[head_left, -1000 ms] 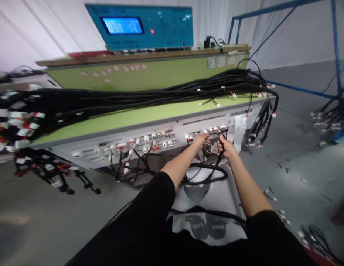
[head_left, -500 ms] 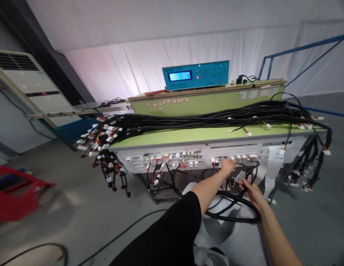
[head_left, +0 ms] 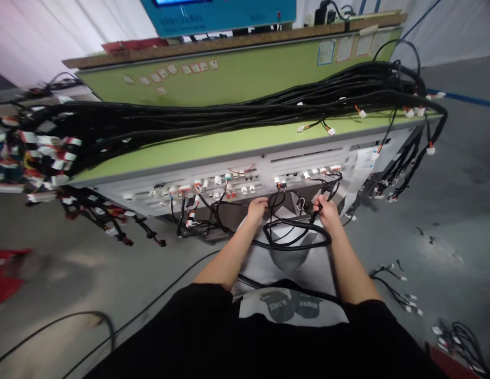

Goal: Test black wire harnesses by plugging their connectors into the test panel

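Black wiring with a coiled loop [head_left: 296, 245] hangs below the front panel [head_left: 264, 168] of the green bench. My right hand [head_left: 327, 209] is closed on the black harness at the right side of this loop, under a row of white connectors [head_left: 323, 171] plugged into the panel. My left hand [head_left: 257, 208] is left of the loop, just under the panel, with its fingers closed near a thin black cable; what they hold, if anything, is too small to make out. More connectors [head_left: 197, 185] with wires sit in the panel's left half.
A thick bundle of black cables [head_left: 229, 116] lies along the bench top, its connectors [head_left: 43, 152] hanging off the left end. Behind stands a blue tester [head_left: 229, 16]. Loose harnesses [head_left: 461, 342] lie on the floor at right; a red object [head_left: 8, 273] is at left.
My left hand has moved left and away from the right-hand connector row. My right hand still grips the harness. The view has tilted down and come closer to the bench.
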`<state>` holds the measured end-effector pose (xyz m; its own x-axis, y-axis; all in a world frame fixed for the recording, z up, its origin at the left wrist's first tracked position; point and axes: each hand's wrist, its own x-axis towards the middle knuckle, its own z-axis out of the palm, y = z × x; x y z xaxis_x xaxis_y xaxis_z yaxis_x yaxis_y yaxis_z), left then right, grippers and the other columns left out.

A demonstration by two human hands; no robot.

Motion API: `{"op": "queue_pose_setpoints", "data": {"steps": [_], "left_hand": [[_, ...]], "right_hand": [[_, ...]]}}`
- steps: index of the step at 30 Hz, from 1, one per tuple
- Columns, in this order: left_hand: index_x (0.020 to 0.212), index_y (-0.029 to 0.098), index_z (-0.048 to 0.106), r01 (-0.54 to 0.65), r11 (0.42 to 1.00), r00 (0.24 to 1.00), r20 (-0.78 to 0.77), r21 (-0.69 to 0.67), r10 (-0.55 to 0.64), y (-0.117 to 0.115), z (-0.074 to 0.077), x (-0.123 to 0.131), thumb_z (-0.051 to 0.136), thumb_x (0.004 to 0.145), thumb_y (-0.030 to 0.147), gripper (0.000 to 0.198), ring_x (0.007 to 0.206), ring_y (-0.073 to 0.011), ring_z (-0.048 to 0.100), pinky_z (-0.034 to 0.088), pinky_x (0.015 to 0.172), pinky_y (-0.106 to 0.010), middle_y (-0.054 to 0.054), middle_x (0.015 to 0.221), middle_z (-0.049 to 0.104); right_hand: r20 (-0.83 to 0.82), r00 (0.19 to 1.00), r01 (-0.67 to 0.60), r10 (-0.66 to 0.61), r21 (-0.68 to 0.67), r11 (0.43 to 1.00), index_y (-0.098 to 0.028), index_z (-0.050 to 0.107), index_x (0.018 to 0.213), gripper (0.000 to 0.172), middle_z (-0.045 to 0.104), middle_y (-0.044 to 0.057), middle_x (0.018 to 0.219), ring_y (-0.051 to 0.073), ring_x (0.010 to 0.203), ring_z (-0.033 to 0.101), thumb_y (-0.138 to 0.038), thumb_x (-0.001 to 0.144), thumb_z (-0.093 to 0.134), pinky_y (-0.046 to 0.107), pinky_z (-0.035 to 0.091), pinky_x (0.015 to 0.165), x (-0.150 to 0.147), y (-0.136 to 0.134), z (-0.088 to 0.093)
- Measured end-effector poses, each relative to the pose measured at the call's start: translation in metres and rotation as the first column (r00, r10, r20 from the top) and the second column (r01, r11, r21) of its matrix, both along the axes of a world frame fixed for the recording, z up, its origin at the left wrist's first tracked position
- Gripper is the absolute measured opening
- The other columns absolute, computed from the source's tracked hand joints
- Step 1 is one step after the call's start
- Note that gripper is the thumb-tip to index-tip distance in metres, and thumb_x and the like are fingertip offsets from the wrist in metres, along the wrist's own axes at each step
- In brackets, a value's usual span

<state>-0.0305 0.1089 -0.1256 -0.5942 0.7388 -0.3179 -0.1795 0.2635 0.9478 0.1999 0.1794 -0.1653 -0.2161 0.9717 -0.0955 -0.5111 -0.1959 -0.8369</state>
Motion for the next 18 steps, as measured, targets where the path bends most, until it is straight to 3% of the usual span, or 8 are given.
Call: {"op": "queue_pose_setpoints", "data": {"steps": [1,5,8,10,14,18], "left_hand": [[0.080,0.013,0.063,0.078,0.996,0.996,0.053,-0.034,-0.076,0.008,0.000,0.001,0.058,0.075,0.015,0.007,0.060,-0.0102,0.056,0.039,0.058,-0.020,-0.001,0.066,0.061],[0.089,0.013,0.066,0.388,0.914,0.911,0.197,-0.119,-0.361,0.038,0.003,0.002,0.056,0.085,0.041,0.030,0.069,-0.0124,0.060,0.039,0.057,-0.019,-0.008,0.079,0.067],[0.095,0.016,0.066,0.478,0.878,0.869,0.159,-0.031,-0.468,0.046,0.000,-0.003,0.057,0.084,0.044,0.031,0.070,-0.0115,0.059,0.038,0.055,-0.019,-0.008,0.091,0.069],[0.092,0.015,0.067,0.465,0.885,0.877,0.125,0.018,-0.463,0.047,-0.004,-0.002,0.057,0.084,0.042,0.029,0.069,-0.0115,0.059,0.037,0.054,-0.019,-0.007,0.090,0.068],[0.070,0.012,0.062,0.242,0.963,0.969,0.025,0.116,-0.247,0.054,-0.015,0.015,0.054,0.086,0.031,0.026,0.061,-0.0099,0.055,0.039,0.057,-0.019,-0.005,0.069,0.063],[0.058,0.014,0.054,0.135,0.965,0.990,-0.001,0.223,-0.139,0.060,-0.018,0.031,0.046,0.088,0.019,0.032,0.056,-0.0083,0.051,0.042,0.061,-0.020,-0.002,0.059,0.056]], "right_hand": [[-0.006,1.000,0.003,-0.003,-0.004,1.000,-0.019,0.054,0.070,0.034,0.049,-0.005,0.058,0.005,0.046,0.043,-0.043,0.063,0.077,0.019,0.035,0.043,-0.001,-0.001,0.000],[0.000,1.000,-0.004,0.004,-0.041,0.999,-0.019,0.052,0.070,0.030,0.048,-0.005,0.057,0.005,0.045,0.041,-0.040,0.068,0.074,0.019,0.034,0.043,0.003,-0.003,0.003],[0.007,1.000,-0.022,0.023,-0.057,0.998,-0.019,0.052,0.071,0.028,0.048,-0.005,0.058,0.006,0.046,0.042,-0.038,0.070,0.072,0.020,0.036,0.045,0.005,-0.005,0.005],[-0.001,1.000,-0.017,0.017,-0.063,0.998,-0.019,0.052,0.071,0.027,0.048,-0.005,0.058,0.006,0.046,0.041,-0.037,0.070,0.072,0.020,0.035,0.045,0.004,-0.005,0.005],[-0.028,1.000,0.000,-0.002,-0.070,0.998,-0.018,0.053,0.069,0.027,0.048,-0.005,0.056,0.006,0.046,0.041,-0.036,0.067,0.073,0.020,0.032,0.043,0.000,-0.004,0.006],[-0.023,1.000,0.016,-0.018,-0.062,0.998,-0.019,0.054,0.068,0.027,0.049,-0.004,0.056,0.006,0.047,0.041,-0.037,0.067,0.073,0.020,0.033,0.044,-0.001,-0.005,0.003]]}}
